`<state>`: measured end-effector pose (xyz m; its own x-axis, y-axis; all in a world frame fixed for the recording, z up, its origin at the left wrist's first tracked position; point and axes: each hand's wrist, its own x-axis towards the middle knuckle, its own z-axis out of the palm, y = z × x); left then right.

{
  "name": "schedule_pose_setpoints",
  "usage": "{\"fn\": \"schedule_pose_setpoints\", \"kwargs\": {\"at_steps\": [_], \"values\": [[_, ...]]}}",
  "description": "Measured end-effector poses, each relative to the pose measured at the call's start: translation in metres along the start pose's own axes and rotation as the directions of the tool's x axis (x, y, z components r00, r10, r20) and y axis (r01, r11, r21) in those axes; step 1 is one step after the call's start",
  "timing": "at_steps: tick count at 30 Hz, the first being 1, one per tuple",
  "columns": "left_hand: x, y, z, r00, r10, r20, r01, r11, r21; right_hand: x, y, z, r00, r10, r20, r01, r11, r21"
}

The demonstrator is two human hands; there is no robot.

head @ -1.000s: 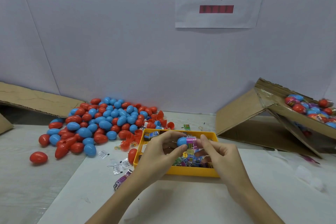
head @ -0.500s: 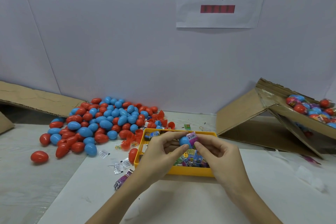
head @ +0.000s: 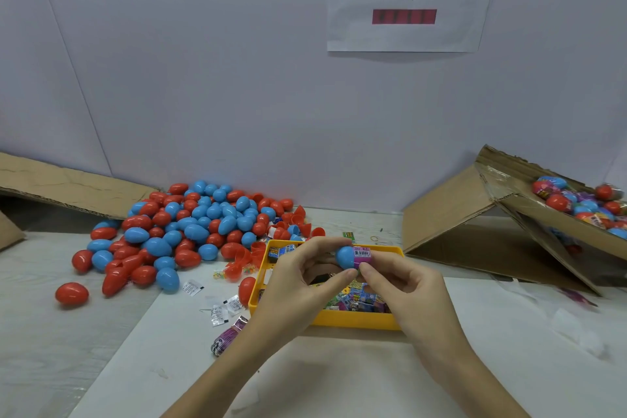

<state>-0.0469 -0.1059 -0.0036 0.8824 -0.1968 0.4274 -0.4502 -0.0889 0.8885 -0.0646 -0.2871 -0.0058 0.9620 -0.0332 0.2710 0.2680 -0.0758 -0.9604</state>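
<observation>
A blue plastic egg [head: 344, 256] is held between both hands above the yellow tray [head: 356, 321]. My left hand [head: 298, 285] pinches its blue end with thumb and fingers. A purple printed film sleeve [head: 363, 256] with a barcode wraps the egg's right part, and my right hand [head: 407, 292] pinches that sleeve. The far end of the egg is hidden under the sleeve and my fingers.
A heap of red and blue eggs [head: 190, 231] lies at the left, with a stray red egg [head: 72, 293]. Printed sleeves fill the tray; a purple one [head: 227, 339] and small white packets [head: 222, 310] lie beside it. A tilted cardboard box [head: 529, 214] at right holds wrapped eggs.
The purple sleeve has slid further onto the blue egg, and both hands have risen slightly with it above the tray.
</observation>
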Motion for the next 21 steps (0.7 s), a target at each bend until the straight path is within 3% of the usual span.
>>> {"fn": "schedule_pose_setpoints", "kwargs": {"at_steps": [4,8,12,21], "values": [[-0.001,-0.005,0.003,0.998,0.048,-0.043,-0.046,0.998,0.040,0.001,0.001,-0.002,0.998,0.058,0.022,-0.059,0.997,0.050],[0.000,-0.007,0.002,0.998,0.045,-0.045,-0.044,0.998,0.041,0.004,-0.002,0.000,0.977,0.207,0.055,-0.214,0.945,0.246],[-0.001,-0.006,0.002,0.999,0.040,-0.028,-0.040,0.999,0.019,0.004,-0.007,0.000,0.961,0.268,0.070,-0.276,0.899,0.340],[-0.002,-0.006,0.002,0.990,0.142,0.012,-0.143,0.986,0.082,0.000,-0.011,0.003,0.968,0.250,0.023,-0.249,0.942,0.225]]}}
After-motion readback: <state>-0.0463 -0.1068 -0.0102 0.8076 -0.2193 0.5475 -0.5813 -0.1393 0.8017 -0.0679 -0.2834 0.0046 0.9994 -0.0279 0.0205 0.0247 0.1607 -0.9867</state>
